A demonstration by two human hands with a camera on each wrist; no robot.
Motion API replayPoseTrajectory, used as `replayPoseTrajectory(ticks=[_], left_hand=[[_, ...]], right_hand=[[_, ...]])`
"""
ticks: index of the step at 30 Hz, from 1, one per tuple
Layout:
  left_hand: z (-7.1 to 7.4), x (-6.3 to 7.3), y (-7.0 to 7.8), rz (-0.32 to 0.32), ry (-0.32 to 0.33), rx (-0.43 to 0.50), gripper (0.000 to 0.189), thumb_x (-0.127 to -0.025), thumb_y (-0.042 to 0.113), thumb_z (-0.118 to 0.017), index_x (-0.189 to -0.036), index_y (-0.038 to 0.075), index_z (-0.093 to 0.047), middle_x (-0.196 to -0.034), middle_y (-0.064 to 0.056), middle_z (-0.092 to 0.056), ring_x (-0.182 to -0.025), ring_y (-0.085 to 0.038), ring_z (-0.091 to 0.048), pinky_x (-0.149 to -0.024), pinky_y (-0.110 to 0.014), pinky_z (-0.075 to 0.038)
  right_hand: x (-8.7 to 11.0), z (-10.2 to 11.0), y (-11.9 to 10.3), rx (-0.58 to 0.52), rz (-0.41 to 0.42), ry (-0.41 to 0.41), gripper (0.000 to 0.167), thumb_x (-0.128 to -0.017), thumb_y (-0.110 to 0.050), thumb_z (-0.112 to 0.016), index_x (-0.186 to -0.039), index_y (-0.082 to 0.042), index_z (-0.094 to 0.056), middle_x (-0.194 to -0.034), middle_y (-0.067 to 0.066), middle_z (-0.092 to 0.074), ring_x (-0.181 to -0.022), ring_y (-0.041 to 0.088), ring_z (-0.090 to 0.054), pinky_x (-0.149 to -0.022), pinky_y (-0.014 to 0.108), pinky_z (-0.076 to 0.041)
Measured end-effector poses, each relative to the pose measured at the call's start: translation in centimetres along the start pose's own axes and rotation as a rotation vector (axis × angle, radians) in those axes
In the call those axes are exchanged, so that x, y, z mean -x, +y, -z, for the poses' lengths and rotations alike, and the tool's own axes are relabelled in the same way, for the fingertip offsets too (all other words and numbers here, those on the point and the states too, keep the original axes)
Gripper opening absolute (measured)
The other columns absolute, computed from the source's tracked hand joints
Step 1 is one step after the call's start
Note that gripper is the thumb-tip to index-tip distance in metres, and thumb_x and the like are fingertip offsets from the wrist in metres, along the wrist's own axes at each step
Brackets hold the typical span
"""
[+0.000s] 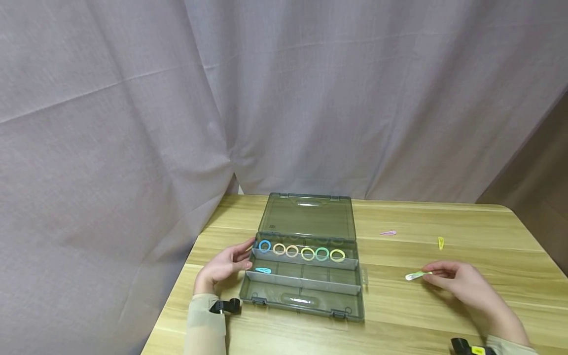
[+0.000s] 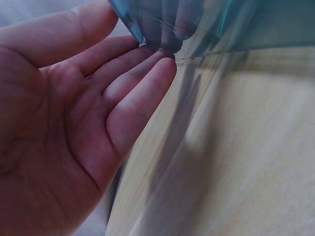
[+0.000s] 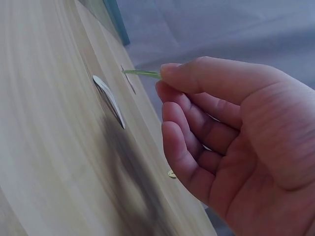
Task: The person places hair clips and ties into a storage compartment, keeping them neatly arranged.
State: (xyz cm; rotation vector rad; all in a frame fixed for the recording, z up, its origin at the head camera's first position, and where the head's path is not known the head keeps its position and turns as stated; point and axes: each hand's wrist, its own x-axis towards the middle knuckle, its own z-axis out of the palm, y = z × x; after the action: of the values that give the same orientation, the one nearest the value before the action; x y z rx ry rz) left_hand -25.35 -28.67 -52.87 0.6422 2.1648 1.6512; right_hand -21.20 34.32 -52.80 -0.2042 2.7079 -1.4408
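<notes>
My right hand [image 1: 459, 281] pinches a green snap hair clip [image 3: 142, 73] between thumb and fingertips, over the table. Close below it lies a white hair clip [image 3: 110, 101], which the green one overlaps in the head view. At the left side of a dark see-through divided box [image 1: 306, 285], my left hand [image 1: 225, 266] rests with its fingers nearly straight, fingertips at the outer wall and thumb at the rim. A light-blue hair clip [image 1: 263, 270] lies in the box's middle row, at the left. The back row holds several coloured hair ties [image 1: 308, 254].
The box's lid [image 1: 308, 217] is folded back toward the grey curtain [image 1: 310, 98]. To the right, on the wooden table [image 1: 390, 315], lie a pink hair clip [image 1: 388, 232] and a yellow hair clip [image 1: 441, 243]. The front row of the box has no dividers across it.
</notes>
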Motion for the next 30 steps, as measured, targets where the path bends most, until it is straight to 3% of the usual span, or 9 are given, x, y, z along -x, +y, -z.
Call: replayPoseTrajectory(ticks=[7, 12, 19, 24, 30], left_hand=[[-0.1, 0.0, 0.1, 0.000, 0.000, -0.014, 0.075, -0.104, -0.006, -0.061, -0.166, -0.010, -0.018, -0.174, -0.027, -0.015, -0.155, -0.049, -0.027, -0.125, -0.046, -0.030], [-0.1, 0.0, 0.2, -0.004, -0.002, -0.016, 0.076, -0.105, -0.004, -0.063, -0.166, -0.010, -0.018, -0.173, -0.027, -0.015, -0.155, -0.049, -0.027, -0.125, -0.047, -0.031], [-0.1, 0.2, 0.3, 0.005, 0.006, -0.007, 0.077, -0.103, -0.004, -0.064, -0.165, -0.011, -0.019, -0.173, -0.028, -0.015, -0.155, -0.050, -0.026, -0.123, -0.042, -0.034], [-0.2, 0.2, 0.5, 0.009, 0.003, -0.002, 0.077, -0.103, -0.004, -0.063, -0.165, -0.010, -0.018, -0.174, -0.027, -0.015, -0.155, -0.049, -0.026, -0.124, -0.041, -0.034], [-0.1, 0.2, 0.4, 0.009, 0.004, -0.005, 0.076, -0.104, -0.005, -0.063, -0.165, -0.011, -0.018, -0.173, -0.027, -0.015, -0.155, -0.049, -0.026, -0.123, -0.041, -0.034]], right_hand=[[-0.5, -0.6, -1.5, 0.137, 0.098, 0.032, 0.027, -0.096, -0.016, -0.082, -0.117, -0.001, -0.074, -0.101, 0.004, -0.076, -0.086, 0.002, -0.066, -0.071, 0.020, -0.055], [-1.2, -2.4, -3.6, 0.123, 0.140, 0.022, 0.022, -0.097, -0.014, -0.081, -0.115, -0.004, -0.075, -0.099, 0.004, -0.078, -0.085, 0.008, -0.071, -0.071, 0.023, -0.058], [-2.7, -7.0, -8.6, 0.053, 0.228, -0.004, 0.019, -0.095, -0.013, -0.082, -0.112, -0.006, -0.079, -0.099, -0.001, -0.078, -0.089, 0.008, -0.070, -0.079, 0.024, -0.061], [-3.6, -10.7, -11.9, -0.021, 0.301, -0.090, 0.014, -0.095, -0.014, -0.082, -0.107, -0.007, -0.080, -0.097, -0.004, -0.078, -0.087, 0.008, -0.070, -0.080, 0.025, -0.061], [-5.2, -14.8, -14.3, -0.049, 0.347, -0.156, 0.006, -0.094, -0.013, -0.083, -0.099, -0.010, -0.081, -0.094, -0.005, -0.077, -0.086, 0.008, -0.070, -0.077, 0.026, -0.062]])
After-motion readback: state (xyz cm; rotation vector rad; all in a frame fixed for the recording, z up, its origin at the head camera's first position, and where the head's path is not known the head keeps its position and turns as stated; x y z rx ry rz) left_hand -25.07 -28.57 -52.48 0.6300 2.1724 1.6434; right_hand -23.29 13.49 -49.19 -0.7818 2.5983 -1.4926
